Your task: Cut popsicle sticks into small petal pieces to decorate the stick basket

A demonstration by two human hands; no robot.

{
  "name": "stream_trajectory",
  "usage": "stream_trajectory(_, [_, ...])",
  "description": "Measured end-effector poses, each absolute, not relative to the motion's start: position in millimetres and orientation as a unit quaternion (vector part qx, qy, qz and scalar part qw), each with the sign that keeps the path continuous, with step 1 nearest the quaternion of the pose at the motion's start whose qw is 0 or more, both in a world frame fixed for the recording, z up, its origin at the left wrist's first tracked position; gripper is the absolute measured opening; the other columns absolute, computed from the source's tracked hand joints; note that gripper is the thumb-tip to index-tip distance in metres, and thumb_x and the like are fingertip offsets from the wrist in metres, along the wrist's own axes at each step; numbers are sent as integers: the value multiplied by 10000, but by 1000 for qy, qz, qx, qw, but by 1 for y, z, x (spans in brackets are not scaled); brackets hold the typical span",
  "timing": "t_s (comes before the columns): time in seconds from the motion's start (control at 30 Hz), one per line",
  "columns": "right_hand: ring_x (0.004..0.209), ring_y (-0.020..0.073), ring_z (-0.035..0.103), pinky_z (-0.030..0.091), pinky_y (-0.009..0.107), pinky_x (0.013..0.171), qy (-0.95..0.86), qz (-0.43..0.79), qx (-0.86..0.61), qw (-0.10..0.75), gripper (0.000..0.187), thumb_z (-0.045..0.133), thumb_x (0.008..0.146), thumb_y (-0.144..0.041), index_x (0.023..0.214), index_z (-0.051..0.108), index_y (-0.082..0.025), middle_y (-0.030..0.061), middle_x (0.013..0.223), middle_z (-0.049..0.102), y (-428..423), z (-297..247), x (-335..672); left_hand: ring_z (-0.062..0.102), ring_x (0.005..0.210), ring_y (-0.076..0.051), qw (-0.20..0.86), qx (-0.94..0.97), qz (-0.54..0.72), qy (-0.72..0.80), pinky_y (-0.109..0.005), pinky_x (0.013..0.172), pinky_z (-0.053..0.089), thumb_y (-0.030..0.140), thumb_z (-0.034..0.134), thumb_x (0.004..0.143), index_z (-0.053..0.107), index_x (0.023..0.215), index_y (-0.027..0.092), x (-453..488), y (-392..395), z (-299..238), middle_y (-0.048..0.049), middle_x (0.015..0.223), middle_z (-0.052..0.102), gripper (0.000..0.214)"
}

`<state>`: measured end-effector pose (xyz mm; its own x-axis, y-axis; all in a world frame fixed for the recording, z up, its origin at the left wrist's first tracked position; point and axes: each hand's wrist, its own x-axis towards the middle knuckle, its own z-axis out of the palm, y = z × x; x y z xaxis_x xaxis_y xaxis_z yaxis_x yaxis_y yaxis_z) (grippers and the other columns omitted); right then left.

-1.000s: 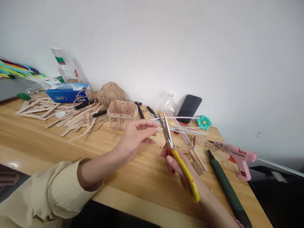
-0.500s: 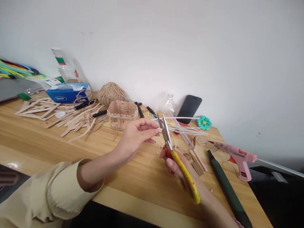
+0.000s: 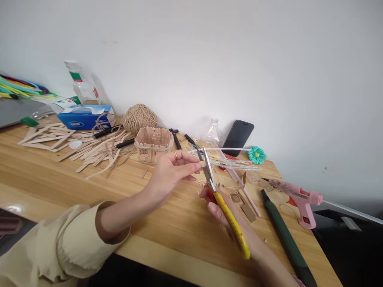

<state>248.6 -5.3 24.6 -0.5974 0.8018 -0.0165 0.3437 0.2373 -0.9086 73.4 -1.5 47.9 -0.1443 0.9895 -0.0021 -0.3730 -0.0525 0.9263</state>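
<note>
Scissors with yellow-and-red handles and metal blades [image 3: 224, 205] have been nudged slightly down-left, still parted, gripped in the curled right hand [image 3: 218, 213]. Mid-frame, a small pale flat piece [image 3: 202, 164] is pinched in the left hand's [image 3: 169, 173] fingertips, right by the blades; cutting seems underway.

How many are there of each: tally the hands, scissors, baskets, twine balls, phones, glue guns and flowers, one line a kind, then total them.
Hands: 2, the left hand and the right hand
Scissors: 1 pair
Basket: 1
Twine ball: 1
Phone: 1
Glue gun: 1
Flower: 1
Total: 8
</note>
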Motion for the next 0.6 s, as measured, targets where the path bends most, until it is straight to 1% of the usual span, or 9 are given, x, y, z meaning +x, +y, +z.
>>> stream_trajectory(0.1, [782, 198, 472, 390, 327, 700, -748, 492, -376, 239, 449, 414, 823, -655, 895, 481, -217, 25, 825, 501, -5, 23, 249, 606, 607, -106, 540, 367, 626, 426, -183, 525, 490, 202, 765, 585, 640, 633, 150, 74, -1, 48, 12, 613, 659, 144])
stream_trajectory(0.23, [706, 169, 436, 365, 296, 644, -740, 499, -378, 246, 430, 423, 833, -637, 877, 487, -214, -1, 764, 464, -5, 22, 250, 586, 625, -93, 540, 389, 613, 426, -175, 535, 486, 182, 752, 594, 637, 617, 146, 74, -1, 47, 8, 674, 654, 123])
stream_trajectory(0.37, [659, 151, 410, 351, 279, 604, -736, 508, -373, 249, 430, 431, 828, -639, 850, 484, -213, -13, 743, 446, -5, 22, 250, 590, 626, -95, 554, 386, 603, 425, -180, 534, 490, 180, 752, 599, 642, 657, 156, 74, -2, 46, 16, 675, 651, 127])
stream_trajectory(0.47, [681, 160, 433, 371, 289, 622, -740, 498, -377, 251, 430, 421, 828, -644, 864, 487, -220, -7, 757, 462, -5, 22, 250, 602, 639, -104, 559, 382, 601, 424, -186, 540, 492, 190, 760, 595, 662, 698, 163, 73, -2, 46, 15, 683, 662, 145])
stream_trajectory(0.6, [735, 180, 454, 380, 304, 661, -747, 492, -371, 247, 419, 406, 838, -639, 880, 483, -230, 4, 781, 478, -5, 20, 252, 608, 660, -111, 547, 385, 611, 422, -191, 552, 494, 207, 756, 608, 677, 694, 169, 73, -1, 47, 13, 678, 668, 123])
